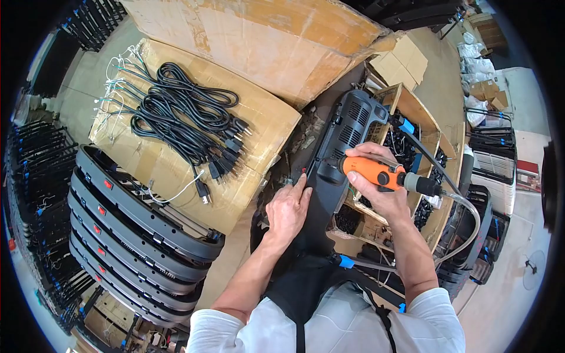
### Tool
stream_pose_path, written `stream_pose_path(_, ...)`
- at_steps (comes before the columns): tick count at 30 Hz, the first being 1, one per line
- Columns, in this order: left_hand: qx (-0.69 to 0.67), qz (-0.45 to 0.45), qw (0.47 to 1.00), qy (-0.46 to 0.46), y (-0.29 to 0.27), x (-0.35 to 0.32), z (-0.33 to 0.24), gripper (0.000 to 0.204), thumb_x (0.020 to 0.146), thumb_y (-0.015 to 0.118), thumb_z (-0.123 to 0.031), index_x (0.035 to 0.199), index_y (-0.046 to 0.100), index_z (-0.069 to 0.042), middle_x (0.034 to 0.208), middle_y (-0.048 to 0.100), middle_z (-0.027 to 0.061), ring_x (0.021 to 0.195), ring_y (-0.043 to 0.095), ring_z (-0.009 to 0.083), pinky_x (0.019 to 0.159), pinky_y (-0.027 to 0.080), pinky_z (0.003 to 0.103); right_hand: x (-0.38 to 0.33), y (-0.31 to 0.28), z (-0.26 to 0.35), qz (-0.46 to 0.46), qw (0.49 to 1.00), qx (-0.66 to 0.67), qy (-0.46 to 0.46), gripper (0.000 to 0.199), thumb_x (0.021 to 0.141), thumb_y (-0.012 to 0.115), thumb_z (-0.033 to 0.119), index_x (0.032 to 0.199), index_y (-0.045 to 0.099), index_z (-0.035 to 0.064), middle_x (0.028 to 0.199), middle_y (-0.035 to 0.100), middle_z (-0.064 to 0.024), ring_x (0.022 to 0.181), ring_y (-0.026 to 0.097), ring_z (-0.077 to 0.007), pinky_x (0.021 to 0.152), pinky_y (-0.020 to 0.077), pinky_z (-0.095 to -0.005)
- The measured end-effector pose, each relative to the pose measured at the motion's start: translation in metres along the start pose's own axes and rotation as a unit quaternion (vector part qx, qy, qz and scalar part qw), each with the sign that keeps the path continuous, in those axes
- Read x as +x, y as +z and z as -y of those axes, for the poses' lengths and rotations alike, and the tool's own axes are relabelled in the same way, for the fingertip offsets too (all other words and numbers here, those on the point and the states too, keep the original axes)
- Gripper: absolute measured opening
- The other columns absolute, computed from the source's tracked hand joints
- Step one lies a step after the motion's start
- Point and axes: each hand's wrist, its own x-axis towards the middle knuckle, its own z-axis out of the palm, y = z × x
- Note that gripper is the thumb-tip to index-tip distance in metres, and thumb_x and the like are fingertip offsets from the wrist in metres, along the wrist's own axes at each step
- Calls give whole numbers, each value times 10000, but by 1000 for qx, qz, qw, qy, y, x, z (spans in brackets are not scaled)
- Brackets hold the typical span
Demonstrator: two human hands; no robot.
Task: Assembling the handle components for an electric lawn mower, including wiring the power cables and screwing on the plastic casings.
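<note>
Black housing (pixel 325 197) partly hidden by orange driver (pixel 366 169); tip indistinct.

A bright, crowded workshop with a pale, smooth floor (pixel 500 288).
Off to my left, dense rows of slim black metal frames (pixel 35 176) with blue bits stand along the edge of the room, and more black frames (pixel 94 23) line up farther back. Across the way, stuffed white plastic bags (pixel 475 66) sit near open brown cardboard boxes (pixel 487 91); nearer, a stack of flat white panels (pixel 494 183) stands by a round fan with a see-through guard (pixel 534 267).
</note>
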Motion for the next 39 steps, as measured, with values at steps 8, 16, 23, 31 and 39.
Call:
stream_pose_path(8,-17,-8,1000,11,-1,0,2,339,950,743,-217,1266,738,-93,830,672,137,774,702,336,665,572,458,10,19,3,11,999,-43,-10,445,873,808,17,1281,631,34,1247,728,-110,1165,692,-200,1049,549,-361)
stream_pose_path(16,-42,-11,999,5,-2,-3,5,331,953,739,-209,1258,735,-80,835,673,150,785,701,352,680,570,464,11,32,7,47,995,-87,-4,333,865,792,-6,1180,690,31,1267,726,-111,1125,699,-177,1013,564,-337)
stream_pose_path(23,-106,-74,991,20,-4,-4,10,283,1010,685,-223,1232,722,-51,787,657,115,727,674,297,679,535,418,-3,34,10,-17,991,-131,-28,466,857,830,62,1286,650,26,1257,731,-100,1151,698,-197,1029,550,-339)
stream_pose_path(31,-682,195,619,-338,-46,-66,-12,226,1137,495,-224,1221,612,-50,1002,649,47,803,609,133,656,497,269,-108,3,13,-161,983,91,-16,571,849,801,115,1347,550,-10,1229,724,-202,1165,681,-263,1072,514,-423)
stream_pose_path(39,-674,326,606,-270,4,-117,-10,276,1147,477,-288,1200,615,-56,954,673,53,773,602,155,623,468,285,-204,-8,-9,-213,961,172,-32,586,859,817,106,1364,536,6,1222,723,-217,1164,688,-281,1071,520,-427)
